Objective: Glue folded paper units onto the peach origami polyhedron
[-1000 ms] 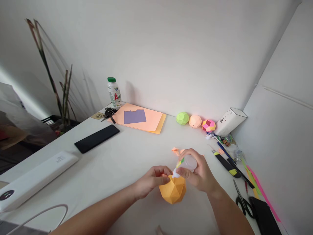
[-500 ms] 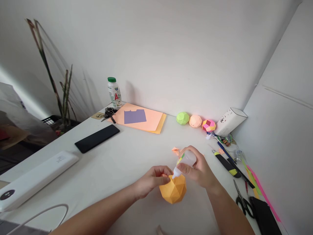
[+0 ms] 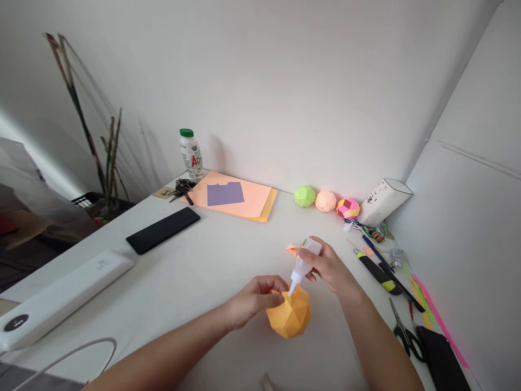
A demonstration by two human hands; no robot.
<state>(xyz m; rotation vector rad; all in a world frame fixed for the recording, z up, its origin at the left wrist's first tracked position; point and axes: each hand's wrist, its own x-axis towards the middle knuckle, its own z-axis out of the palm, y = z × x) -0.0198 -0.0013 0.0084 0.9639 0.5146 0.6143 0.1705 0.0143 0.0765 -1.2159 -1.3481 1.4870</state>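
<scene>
An orange folded-paper ball [image 3: 290, 316] rests on the white table [image 3: 211, 271] near the front. My left hand [image 3: 254, 300] pinches its upper left edge, fingers closed on the paper. My right hand [image 3: 331, 270] grips a small clear glue bottle [image 3: 303, 263], tilted nozzle-down so its white tip touches the top of the orange ball. A small peach paper scrap [image 3: 292, 249] lies just behind the bottle.
Green [image 3: 304, 196], peach [image 3: 325, 201] and pink-yellow [image 3: 347, 208] paper balls line the back wall beside a white box [image 3: 382, 201]. Paper sheets [image 3: 232, 199], a drink bottle [image 3: 190, 155], keys [image 3: 181, 188] and a phone [image 3: 163, 229] lie left. Scissors [image 3: 405, 336], a cutter [image 3: 377, 271] and pens lie right.
My right hand has turned the glue bottle from lying nearly sideways to standing steeply nozzle-down, its body lifted higher. The left hand and the orange ball have stayed put.
</scene>
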